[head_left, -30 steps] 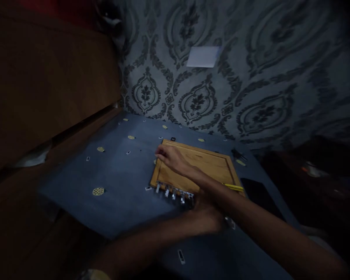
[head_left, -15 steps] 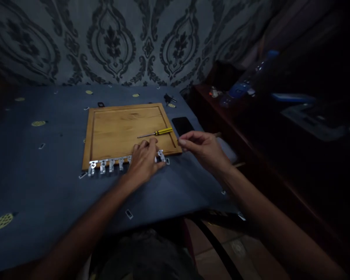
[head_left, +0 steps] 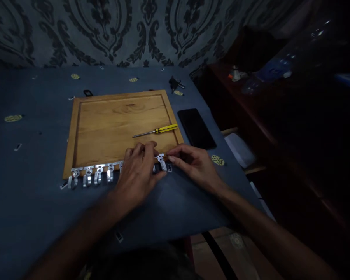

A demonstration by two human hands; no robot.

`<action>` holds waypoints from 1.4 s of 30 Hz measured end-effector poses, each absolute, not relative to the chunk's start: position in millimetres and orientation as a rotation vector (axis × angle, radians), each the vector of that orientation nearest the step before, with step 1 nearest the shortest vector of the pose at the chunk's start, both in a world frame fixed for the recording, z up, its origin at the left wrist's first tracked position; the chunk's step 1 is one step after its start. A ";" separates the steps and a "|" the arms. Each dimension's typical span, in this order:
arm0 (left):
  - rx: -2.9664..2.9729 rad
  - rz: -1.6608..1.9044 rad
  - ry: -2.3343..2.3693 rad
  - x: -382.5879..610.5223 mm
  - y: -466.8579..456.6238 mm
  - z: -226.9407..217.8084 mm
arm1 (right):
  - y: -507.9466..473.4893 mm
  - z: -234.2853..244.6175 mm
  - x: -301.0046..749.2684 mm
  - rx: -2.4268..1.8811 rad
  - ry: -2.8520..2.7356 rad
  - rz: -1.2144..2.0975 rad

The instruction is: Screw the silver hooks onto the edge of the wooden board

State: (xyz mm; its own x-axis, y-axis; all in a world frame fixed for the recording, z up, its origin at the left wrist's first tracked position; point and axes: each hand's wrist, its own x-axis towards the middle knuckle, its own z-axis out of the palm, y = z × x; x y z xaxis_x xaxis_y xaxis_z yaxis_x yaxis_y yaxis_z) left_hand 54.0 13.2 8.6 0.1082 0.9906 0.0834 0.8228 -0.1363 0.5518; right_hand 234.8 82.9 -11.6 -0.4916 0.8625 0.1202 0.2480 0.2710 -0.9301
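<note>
A framed wooden board (head_left: 119, 124) lies on the table, and a silver metal hook rail (head_left: 100, 168) runs along its near edge. My left hand (head_left: 138, 171) is bent over the right half of the rail, its fingers curled and pressing on it; this hides part of the rail. At the rail's right end, beside the last hook, my right hand (head_left: 194, 165) has thumb and forefinger pinched together. Whatever is between those fingertips is too small to make out. On the board's right side rests a screwdriver (head_left: 157, 130) with a yellow and black handle, its shaft pointing left.
A black phone (head_left: 196, 129) lies right of the board. Behind it sits a small black object (head_left: 175, 84), perhaps keys. A plastic bottle (head_left: 272, 70) stands on dark red furniture (head_left: 236, 93) to the right. The blue patterned tablecloth (head_left: 32, 155) reaches the near table edge.
My right hand has moved left and nearer, from the board's right edge to the rail's right end. My left hand stays on the rail. The camera view has moved closer.
</note>
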 end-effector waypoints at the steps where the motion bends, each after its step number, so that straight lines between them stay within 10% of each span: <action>1: 2.022 0.623 1.770 54.1 13.2 8.9 | 84.3 -12.4 234.1 -0.987 -1.927 1.206; 42: 2.032 0.651 1.781 55.0 14.7 5.0 | 97.4 -18.0 226.5 -0.677 -2.401 0.768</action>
State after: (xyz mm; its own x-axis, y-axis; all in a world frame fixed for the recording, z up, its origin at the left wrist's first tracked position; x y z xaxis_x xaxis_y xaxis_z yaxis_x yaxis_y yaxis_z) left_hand 55.0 14.7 5.0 0.0996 0.9895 0.1043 0.8236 -0.1408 0.5494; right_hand 226.5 97.4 -18.0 -0.7368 0.5932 0.3244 0.2949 0.7136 -0.6354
